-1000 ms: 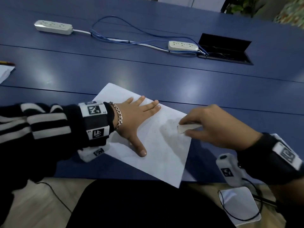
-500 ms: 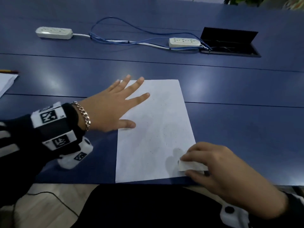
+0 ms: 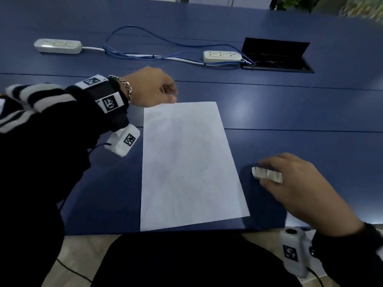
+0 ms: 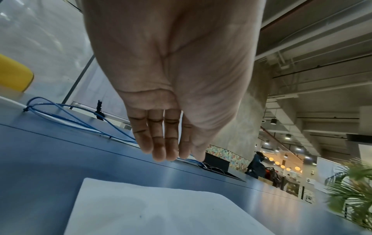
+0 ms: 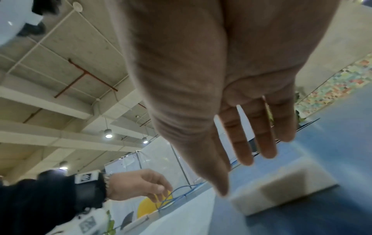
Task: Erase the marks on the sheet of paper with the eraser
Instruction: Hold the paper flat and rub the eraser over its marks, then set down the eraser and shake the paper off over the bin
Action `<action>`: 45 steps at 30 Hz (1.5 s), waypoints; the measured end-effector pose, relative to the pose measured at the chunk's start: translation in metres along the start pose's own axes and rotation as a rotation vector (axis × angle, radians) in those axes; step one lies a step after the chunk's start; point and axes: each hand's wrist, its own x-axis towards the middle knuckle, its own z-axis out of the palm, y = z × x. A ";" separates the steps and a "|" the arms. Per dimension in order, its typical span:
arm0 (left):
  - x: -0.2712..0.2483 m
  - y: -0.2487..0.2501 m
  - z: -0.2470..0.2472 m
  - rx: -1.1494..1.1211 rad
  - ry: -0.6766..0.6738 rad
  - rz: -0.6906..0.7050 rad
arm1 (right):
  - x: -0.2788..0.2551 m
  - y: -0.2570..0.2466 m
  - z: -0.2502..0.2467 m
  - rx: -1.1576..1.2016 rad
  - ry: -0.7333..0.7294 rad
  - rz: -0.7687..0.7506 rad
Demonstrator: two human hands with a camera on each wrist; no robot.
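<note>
The paper (image 3: 188,164) lies flat on the blue table (image 3: 290,112), its near edge at the table's front edge, a long side running away from the person. It is white, with a faint grey smudge over its middle and a scatter of tiny dark specks in its lower right part; no clear lines show. From the left wrist view its far corner (image 4: 141,206) lies flat, with one small dark dot.

The eraser (image 3: 267,174) is a whitish block lying on the bare table just to the right of the paper, apart from its edge. In the right wrist view it (image 5: 281,189) rests on the table below the fingertips, and a gap shows between them. The right hand (image 3: 300,187) hangs over it with fingers straight and slightly spread, gripping nothing.

The left hand (image 3: 149,88) is raised above the table beyond the paper's far left corner, off the sheet, fingers loosely bent downward and together, holding nothing.

Farther back lie two white power strips, one at the left (image 3: 58,46) and one toward the middle (image 3: 222,56), joined by a tangle of blue cable (image 3: 145,48). Beside the second strip a black cable hatch (image 3: 277,56) stands open in the tabletop. A green plant (image 4: 354,190) shows at the right. Nothing lies on the paper.
</note>
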 end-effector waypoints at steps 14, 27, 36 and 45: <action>0.043 0.008 0.032 0.192 -0.188 -0.139 | -0.050 -0.050 0.046 -0.053 -0.282 -0.501; 0.054 0.027 0.026 0.163 -0.305 -0.237 | -0.053 -0.054 0.052 -0.110 -0.154 -0.517; 0.042 0.022 0.029 0.120 -0.281 -0.135 | -0.058 -0.048 0.066 -0.164 0.016 -0.602; 0.002 0.005 0.024 -0.083 -0.224 -0.122 | -0.088 -0.034 0.066 -0.023 0.247 -0.582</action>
